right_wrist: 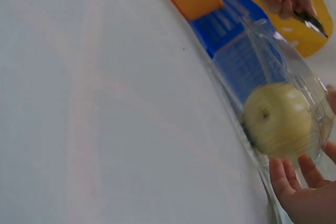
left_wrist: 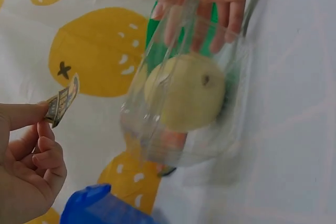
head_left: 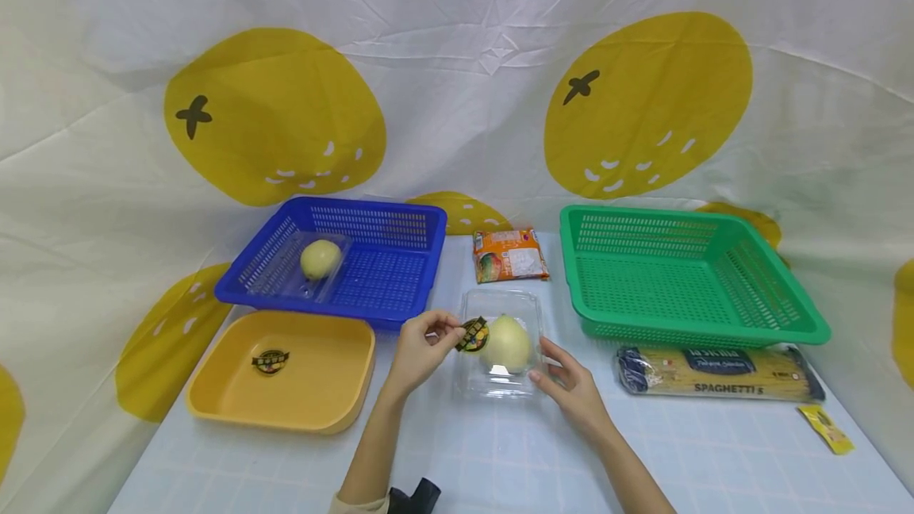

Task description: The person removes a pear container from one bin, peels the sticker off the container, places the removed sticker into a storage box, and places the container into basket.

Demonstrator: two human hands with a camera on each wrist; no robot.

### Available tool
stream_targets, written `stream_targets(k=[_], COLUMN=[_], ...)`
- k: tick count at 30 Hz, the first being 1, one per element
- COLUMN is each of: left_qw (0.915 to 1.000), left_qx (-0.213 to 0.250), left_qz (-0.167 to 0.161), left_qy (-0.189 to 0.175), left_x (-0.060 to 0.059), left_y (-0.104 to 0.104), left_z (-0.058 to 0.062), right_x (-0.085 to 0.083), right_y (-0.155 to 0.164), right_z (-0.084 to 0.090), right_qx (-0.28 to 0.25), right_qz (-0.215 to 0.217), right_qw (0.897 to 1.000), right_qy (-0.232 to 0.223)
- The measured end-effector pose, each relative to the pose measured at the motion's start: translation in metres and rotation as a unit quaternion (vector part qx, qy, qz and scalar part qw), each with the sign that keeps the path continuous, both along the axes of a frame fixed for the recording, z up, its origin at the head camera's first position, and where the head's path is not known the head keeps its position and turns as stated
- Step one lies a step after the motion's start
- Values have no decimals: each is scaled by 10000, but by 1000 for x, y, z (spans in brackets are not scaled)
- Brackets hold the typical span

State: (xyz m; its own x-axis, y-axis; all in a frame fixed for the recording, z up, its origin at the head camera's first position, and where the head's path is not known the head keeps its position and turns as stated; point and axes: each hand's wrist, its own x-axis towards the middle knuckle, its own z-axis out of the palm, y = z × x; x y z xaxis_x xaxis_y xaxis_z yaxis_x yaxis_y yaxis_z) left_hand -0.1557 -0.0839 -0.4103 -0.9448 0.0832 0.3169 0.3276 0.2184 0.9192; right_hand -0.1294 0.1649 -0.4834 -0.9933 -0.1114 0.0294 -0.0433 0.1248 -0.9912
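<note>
My left hand (head_left: 421,349) pinches a round black-and-gold sticker (head_left: 473,335) between thumb and fingertips, just above the left part of a clear plastic clamshell box (head_left: 500,387). In the left wrist view the sticker (left_wrist: 63,100) looks slightly bent and stands apart from the box. A pale yellow-green, round fruit (head_left: 507,345) sits inside the box, whose lid appears closed over it. At the box's right side is my right hand (head_left: 571,391), its loosely extended fingers (right_wrist: 283,179) touching the plastic.
A blue basket (head_left: 400,312) at back left holds another clear box with a pale fruit (head_left: 320,259). Before it stands a yellow tray (head_left: 236,387) with another sticker (head_left: 270,362). An orange packet (head_left: 510,255), green basket (head_left: 585,324), spaghetti pack (head_left: 717,373) and small yellow sachet (head_left: 825,428) lie around.
</note>
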Motion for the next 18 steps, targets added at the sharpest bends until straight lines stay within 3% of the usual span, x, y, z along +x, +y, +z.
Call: stream_targets(k=[8, 15, 18], left_qw=[9939, 9683, 9576], left_qx=[-364, -861, -1135], left_qz=[1038, 2343, 2639], left_qy=[-35, -97, -208], left_x=[34, 58, 61], left_y=[-71, -130, -148], left_z=[9, 6, -1], right_x=[0, 0, 0], right_y=[-1, -1, 0], right_z=[0, 0, 1], right_qx=[26, 38, 13], right_qz=[-14, 13, 15], right_qw=[10000, 10000, 10000], right_qy=[10, 0, 25])
